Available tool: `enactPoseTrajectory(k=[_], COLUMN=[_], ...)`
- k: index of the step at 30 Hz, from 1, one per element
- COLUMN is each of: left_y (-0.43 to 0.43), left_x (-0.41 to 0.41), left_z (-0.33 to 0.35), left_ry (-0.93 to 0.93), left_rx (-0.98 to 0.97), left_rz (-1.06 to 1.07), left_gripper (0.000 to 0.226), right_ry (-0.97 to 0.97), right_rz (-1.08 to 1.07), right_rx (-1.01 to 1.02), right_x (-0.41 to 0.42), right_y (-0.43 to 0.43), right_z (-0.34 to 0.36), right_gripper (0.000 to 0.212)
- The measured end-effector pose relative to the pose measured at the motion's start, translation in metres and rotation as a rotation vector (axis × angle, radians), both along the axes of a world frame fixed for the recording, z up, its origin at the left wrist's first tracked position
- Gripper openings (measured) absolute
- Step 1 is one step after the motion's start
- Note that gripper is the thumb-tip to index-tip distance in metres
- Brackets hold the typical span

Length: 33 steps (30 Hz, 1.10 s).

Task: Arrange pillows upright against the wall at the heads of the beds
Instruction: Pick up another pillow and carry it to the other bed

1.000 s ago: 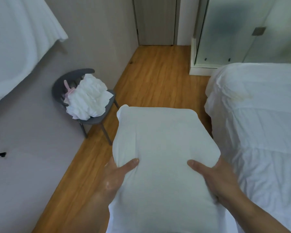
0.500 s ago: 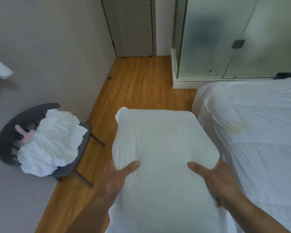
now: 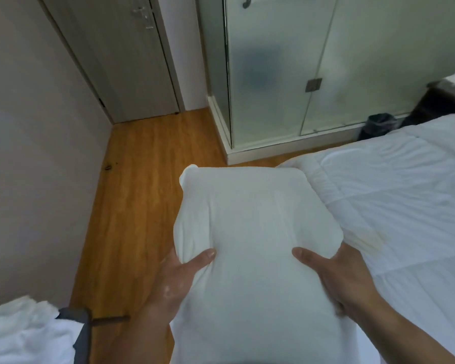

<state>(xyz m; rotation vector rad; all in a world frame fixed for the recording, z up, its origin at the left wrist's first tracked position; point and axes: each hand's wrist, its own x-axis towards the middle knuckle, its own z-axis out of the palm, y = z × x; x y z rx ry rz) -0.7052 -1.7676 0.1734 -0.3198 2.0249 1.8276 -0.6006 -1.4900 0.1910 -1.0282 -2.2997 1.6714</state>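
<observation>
left thumb (image 3: 204,257) and right thumb (image 3: 304,257) press into the top face of the pillow (image 3: 250,248); the remaining fingers of each hand wrap under its sides and cannot be seen. left hand (image 3: 172,282) and right hand (image 3: 336,279) thus clamp the pillow between them, the cover creasing around each thumb. the pillow is held flat and lengthwise in front of the body, over the wooden floor (image 3: 134,206), its right edge just beside the corner of the bed (image 3: 405,206). no wall at the head of this bed is in view, so the target spot cannot be judged. a chair (image 3: 83,327) heaped with white linen (image 3: 19,332) stands close at lower left. likely risks: the soft filling gives under the thumbs, so the grip may slip and the far end sag toward the floor; the far corner may catch the bed's edge and rumple the cover during a turn; the pillow blocks the view of the feet, so the chair leg may be struck. a yellowish stain (image 3: 365,241) marks the bed cover.
</observation>
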Motion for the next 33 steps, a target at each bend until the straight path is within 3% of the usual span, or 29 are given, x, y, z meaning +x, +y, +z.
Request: enactPoseTrajectory(k=[4,8,11,14,18,23,26,29,33], left_y=[0.027,0.066,0.098,0.128,0.169,0.217,0.245,0.274,0.312], left_x=[-0.09,-0.187,-0.26,-0.319,-0.396,-0.483,-0.543,-0.61,-0.7], left_z=[-0.001,-0.009,-0.009,-0.004,-0.001,0.001,-0.001,-0.001,-0.001], left_ry=[0.003,0.032,0.046,0.052,0.023,0.002,0.014,0.015,0.042], left_rx=[0.006,-0.031,-0.039,-0.059,-0.053,-0.001,0.03,0.034,0.036], left_rz=[-0.067,-0.093,-0.085,-0.088,-0.13,-0.218,-0.272,-0.339,-0.473], left_gripper=[0.103,0.108,0.096,0.11,0.112,0.081,0.106,0.095,0.119], right_ry=[-0.003,0.001,0.018,-0.004,-0.02,-0.02,-0.006,-0.002,-0.022], right_rz=[-0.05,-0.069,-0.057,-0.028,-0.074,-0.166,-0.243,-0.33,-0.452], right_rx=[-0.011,-0.01,-0.056,-0.076,-0.087,-0.085,-0.086,-0.066,-0.044], right_x=[-0.076,-0.163,-0.236,-0.296,-0.358,-0.427,-0.472,-0.523,-0.584], right_y=[0.022,0.058,0.092,0.124,0.16,0.191,0.206,0.218,0.229], right_z=[-0.008,-0.022,-0.012,0.0,0.008,0.006,0.005,0.004,0.006], right_gripper=[0.071,0.073,0.053,0.044,0.03,0.029,0.03,0.034,0.036])
